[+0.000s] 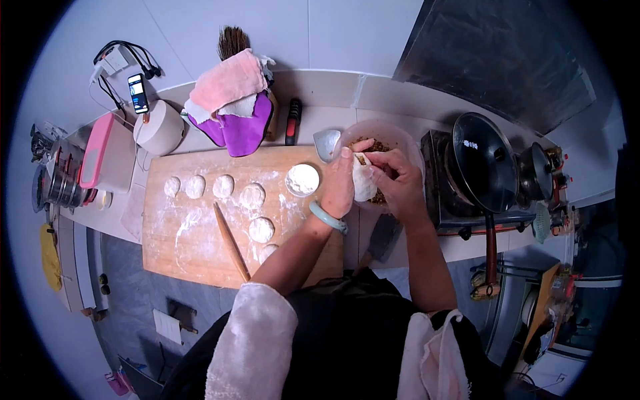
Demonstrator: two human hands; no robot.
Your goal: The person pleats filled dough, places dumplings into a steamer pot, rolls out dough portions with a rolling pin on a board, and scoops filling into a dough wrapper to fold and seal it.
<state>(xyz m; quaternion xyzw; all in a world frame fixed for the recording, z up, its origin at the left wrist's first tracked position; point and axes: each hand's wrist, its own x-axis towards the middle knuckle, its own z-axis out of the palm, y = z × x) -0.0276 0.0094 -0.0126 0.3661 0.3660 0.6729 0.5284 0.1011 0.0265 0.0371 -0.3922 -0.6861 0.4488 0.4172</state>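
Over a translucent tub (414, 148) of brown, crumbly filling (379, 145), both hands hold a white dough wrapper (363, 185) folded over some filling. My left hand (339, 181), with a pale green bangle (327, 218) on its wrist, supports the wrapper from the left, thumb near its upper edge. From the right, my right hand (399, 181) pinches the wrapper's edge between thumb and fingers. A little brown filling shows at the upper opening. Parts of the left fingers are hidden behind the dough.
Several dough rounds (252, 197), a rolling pin (230, 241) and a bowl of white flour (303, 180) are on the floured wooden board (160, 230). A cleaver (385, 237) lies below the tub. The stove at right bears a black wok (485, 163), its handle pointing towards me.
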